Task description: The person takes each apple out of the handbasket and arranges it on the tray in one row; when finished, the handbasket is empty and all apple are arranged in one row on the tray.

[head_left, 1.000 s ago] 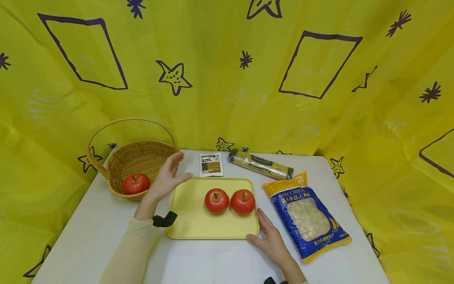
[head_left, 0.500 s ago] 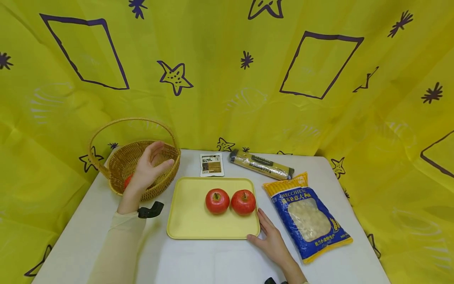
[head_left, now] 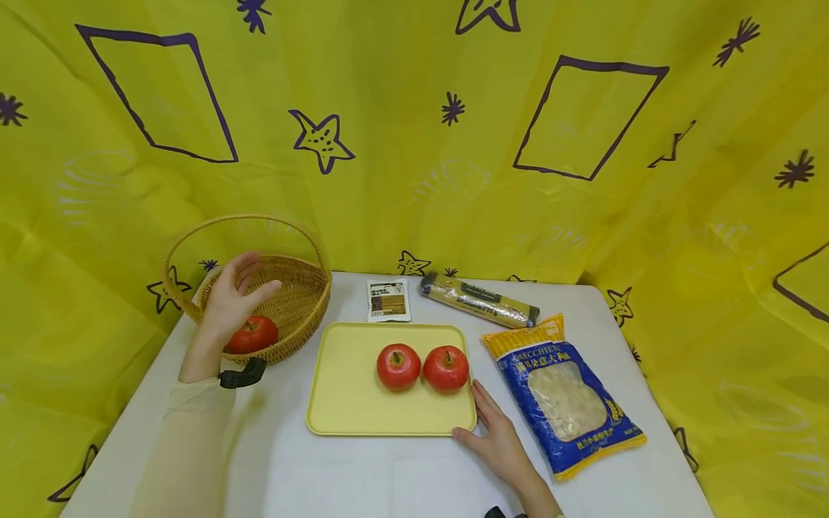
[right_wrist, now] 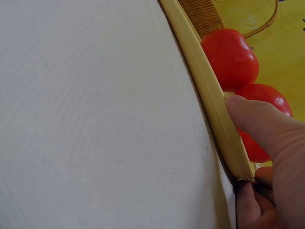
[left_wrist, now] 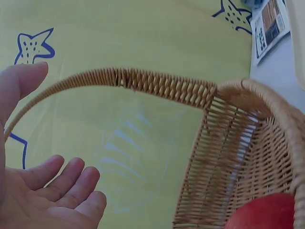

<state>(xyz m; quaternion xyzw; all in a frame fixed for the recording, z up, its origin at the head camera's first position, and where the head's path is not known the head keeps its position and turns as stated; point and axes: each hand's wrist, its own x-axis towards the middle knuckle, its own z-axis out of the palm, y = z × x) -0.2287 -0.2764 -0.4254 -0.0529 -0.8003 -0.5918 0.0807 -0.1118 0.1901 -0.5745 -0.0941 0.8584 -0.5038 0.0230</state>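
Note:
My left hand (head_left: 229, 295) hovers over the left side of a wicker basket (head_left: 304, 288), with thumb and fingers spread apart and nothing between them. One red apple (head_left: 255, 334) lies inside the basket, partly covered by the hand in the head view. In the left wrist view the fingers are loosely bent beside the basket's arched handle (left_wrist: 162, 88). At its near right corner, a yellow tray (head_left: 350, 403) is held by my right hand (head_left: 499, 442), thumb on the front rim and fingers along the right side. Two red apples (head_left: 398, 367) sit side by side on the tray.
Behind the tray lies a small white packet (head_left: 388, 301), with a spaghetti pack (head_left: 479, 299) to its right. A blue and yellow bag of orecchiette (head_left: 563, 396) rests right of the tray. A yellow patterned curtain (head_left: 388, 201) surrounds the white table (head_left: 350, 475).
My left hand has moved left, from beside the basket's right rim across to its left side, uncovering the apple again. The right hand stays at the tray corner.

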